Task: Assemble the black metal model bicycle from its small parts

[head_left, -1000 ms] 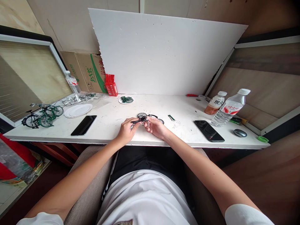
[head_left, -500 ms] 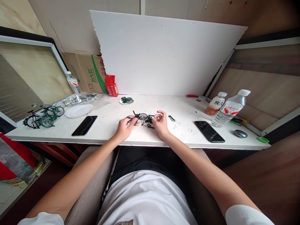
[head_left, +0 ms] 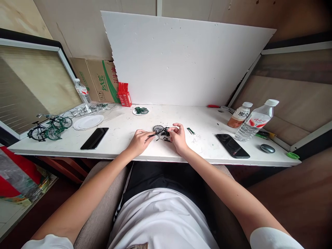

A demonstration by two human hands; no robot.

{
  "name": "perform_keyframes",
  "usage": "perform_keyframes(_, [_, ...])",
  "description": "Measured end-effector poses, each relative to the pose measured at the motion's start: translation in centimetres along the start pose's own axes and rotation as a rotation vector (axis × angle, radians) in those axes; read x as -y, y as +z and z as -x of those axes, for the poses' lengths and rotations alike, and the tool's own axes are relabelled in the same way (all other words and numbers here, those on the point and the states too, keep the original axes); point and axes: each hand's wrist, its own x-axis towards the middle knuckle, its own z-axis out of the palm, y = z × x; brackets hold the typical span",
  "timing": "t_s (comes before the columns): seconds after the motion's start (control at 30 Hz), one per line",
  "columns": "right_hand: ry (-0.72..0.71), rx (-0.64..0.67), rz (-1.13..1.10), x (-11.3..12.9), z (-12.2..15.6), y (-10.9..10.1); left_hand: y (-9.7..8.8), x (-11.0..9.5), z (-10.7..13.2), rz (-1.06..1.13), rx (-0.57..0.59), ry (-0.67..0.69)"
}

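A small black model bicycle (head_left: 160,132), partly built, lies on the white table (head_left: 124,124) between my hands. My left hand (head_left: 140,141) is closed in a pinch on its left end, a thin black part. My right hand (head_left: 177,136) is curled with thumb and fingers pinched at the model's right side; what it grips is too small to make out. A spoked wheel (head_left: 158,128) shows just behind the fingers.
Finished green model bicycles (head_left: 49,127) stand far left beside a paper plate (head_left: 88,122) and a black phone (head_left: 94,138). A second phone (head_left: 232,145), two bottles (head_left: 255,120), a mouse (head_left: 267,148) and a green cap (head_left: 293,155) sit right. A white board (head_left: 181,58) leans behind.
The hands moved a little away from me over the table, and the model shifted with them. The right fingers spread half a second ago and have pinched again.
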Motion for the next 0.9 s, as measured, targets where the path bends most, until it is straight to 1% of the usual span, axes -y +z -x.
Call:
perform_keyframes(0.03, [-0.058,-0.066,0.032,0.1,-0.1,-0.1,0.0,0.1,0.0,-0.011,0.012,0.022])
perform_keyframes(0.07, [-0.109,-0.099,0.082,0.4,-0.2,-0.3,0.0,0.3,0.0,-0.024,0.02,0.039])
perform_keyframes(0.13, [-0.228,-0.082,0.255,1.2,-0.5,-1.1,-0.3,0.9,0.0,-0.051,0.041,0.063])
perform_keyframes(0.23, [-0.439,0.056,0.704,2.6,-1.1,-2.9,-0.8,1.9,-0.1,-0.091,0.057,0.072])
perform_keyframes(0.3, [-0.558,0.174,0.925,3.1,-1.4,-4.0,-1.0,2.4,-0.1,-0.117,0.041,0.05])
perform_keyframes(0.33, [-0.591,0.208,0.995,3.1,-1.5,-4.3,-1.1,2.6,0.0,-0.125,0.038,0.038])
perform_keyframes(0.4, [-0.61,0.26,1.096,2.7,-1.6,-4.6,-1.1,2.9,0.0,-0.129,0.05,0.023])
perform_keyframes(0.53, [-0.584,0.282,1.208,1.5,-1.6,-4.3,-1.0,2.9,0.1,-0.119,0.066,0.017])
perform_keyframes(0.63, [-0.563,0.279,1.231,1.0,-1.6,-4.2,-1.1,2.7,0.0,-0.12,0.062,-0.001])
perform_keyframes(0.9, [-0.543,0.249,1.224,1.3,-1.7,-4.3,-1.1,2.3,-0.1,-0.117,0.107,-0.088])
